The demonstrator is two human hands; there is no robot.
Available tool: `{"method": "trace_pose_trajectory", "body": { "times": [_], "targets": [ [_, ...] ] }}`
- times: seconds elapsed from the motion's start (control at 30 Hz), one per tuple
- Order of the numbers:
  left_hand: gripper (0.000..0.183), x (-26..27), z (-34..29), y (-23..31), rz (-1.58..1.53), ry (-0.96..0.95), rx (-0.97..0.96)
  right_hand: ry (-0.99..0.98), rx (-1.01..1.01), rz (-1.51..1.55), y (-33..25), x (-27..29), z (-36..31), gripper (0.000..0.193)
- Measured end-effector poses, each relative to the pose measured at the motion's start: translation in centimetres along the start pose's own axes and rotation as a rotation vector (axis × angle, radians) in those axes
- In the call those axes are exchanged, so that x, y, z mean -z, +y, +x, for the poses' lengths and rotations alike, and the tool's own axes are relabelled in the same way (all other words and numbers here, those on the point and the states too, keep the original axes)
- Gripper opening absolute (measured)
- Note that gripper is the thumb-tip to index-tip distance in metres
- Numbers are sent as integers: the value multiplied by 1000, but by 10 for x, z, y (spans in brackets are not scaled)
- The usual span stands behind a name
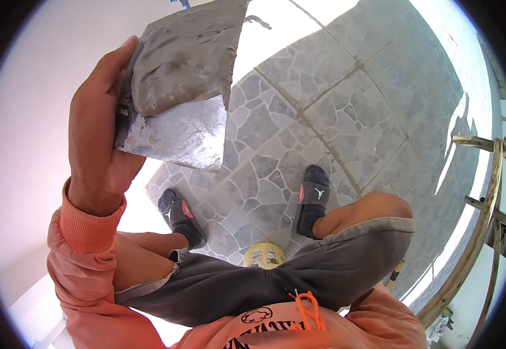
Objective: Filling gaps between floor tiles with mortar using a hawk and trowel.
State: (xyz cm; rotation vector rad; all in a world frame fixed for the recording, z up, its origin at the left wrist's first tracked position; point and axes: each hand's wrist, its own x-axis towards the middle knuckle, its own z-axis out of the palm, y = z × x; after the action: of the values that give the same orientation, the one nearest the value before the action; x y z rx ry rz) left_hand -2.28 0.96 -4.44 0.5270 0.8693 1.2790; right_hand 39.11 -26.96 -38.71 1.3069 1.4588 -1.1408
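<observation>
Near the upper edge, a corner of the metal plate [198, 135] is being cut off; grey mortar [186, 67] is being borne on it. A yellow container [263, 256] is being partly hidden by the shorts [218, 285], its contents being obscured. Wrist lowermost, the plate's left side is being pinched by the left hand [95, 119]; the right hand is being left unseen, its grip impossible to tell.

Your left hand [95, 125] grips a metal plate [177, 136], grey paste [184, 67] covering most of it; a yellow container [264, 256] shows between your legs [363, 213] against the patterned floor [346, 113].
</observation>
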Motion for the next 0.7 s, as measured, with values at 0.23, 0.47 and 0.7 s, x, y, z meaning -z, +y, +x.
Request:
{"method": "trace_pose_trajectory", "body": {
  "times": [0.23, 0.47, 0.7],
  "targets": [
    [37, -1, 31, -4, 84, 428, -93, -116, 3, -3, -38, -20, 11, 46],
    [43, 7, 50, -2, 162, 220, -38, -185, -34, 37, -50, -32, 11, 49],
    [48, 45, 31, 1, 892, 262, -148, -234, -51, 130, -64, -52, 3, 47]
  ]
}}
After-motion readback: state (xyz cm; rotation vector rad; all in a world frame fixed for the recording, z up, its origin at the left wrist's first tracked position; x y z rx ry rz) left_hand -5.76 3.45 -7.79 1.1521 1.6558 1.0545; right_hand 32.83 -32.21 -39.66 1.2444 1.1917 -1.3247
